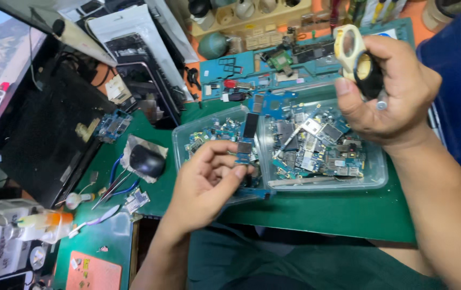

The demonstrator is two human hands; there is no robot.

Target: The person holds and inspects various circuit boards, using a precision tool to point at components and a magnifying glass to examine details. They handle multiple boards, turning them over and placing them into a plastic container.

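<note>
My left hand [206,180] pinches a narrow blue circuit board [245,140] upright over the clear plastic tray [376,174] of boards on the green mat [316,212]. My right hand [394,91] is raised above the tray (fingers curled) — gripping a yellowish loupe [355,53].

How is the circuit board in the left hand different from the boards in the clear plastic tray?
The held circuit board is long and narrow, pinched by the left hand and lifted; the tray boards look mostly wider and lie loose in a heap inside the clear plastic tray. The held board stands alone, nearly upright; the tray boards overlap at many angles. Both are blue with dark and metallic chips.
</note>
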